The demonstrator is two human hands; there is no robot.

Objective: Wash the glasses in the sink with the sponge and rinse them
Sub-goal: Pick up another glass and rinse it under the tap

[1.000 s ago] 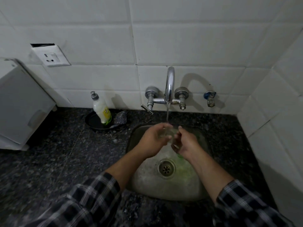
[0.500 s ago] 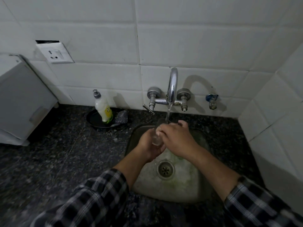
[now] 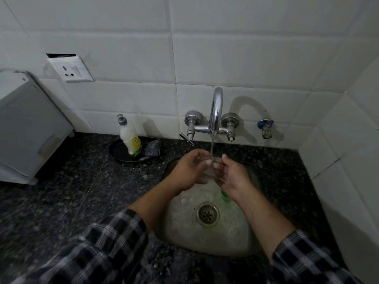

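L hand [image 3: 187,171], R hand [image 3: 231,178]: fingers curled on glass [image 3: 209,168] under tap [image 3: 216,111], near sink [image 3: 235,242] back rim

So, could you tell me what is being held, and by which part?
A clear glass, by its sides: left hand on one, right hand on the other.

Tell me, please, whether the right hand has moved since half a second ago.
Yes. The right hand has drawn back rightward: it reached across the glass, left of the water stream, and now sits right of that stream.
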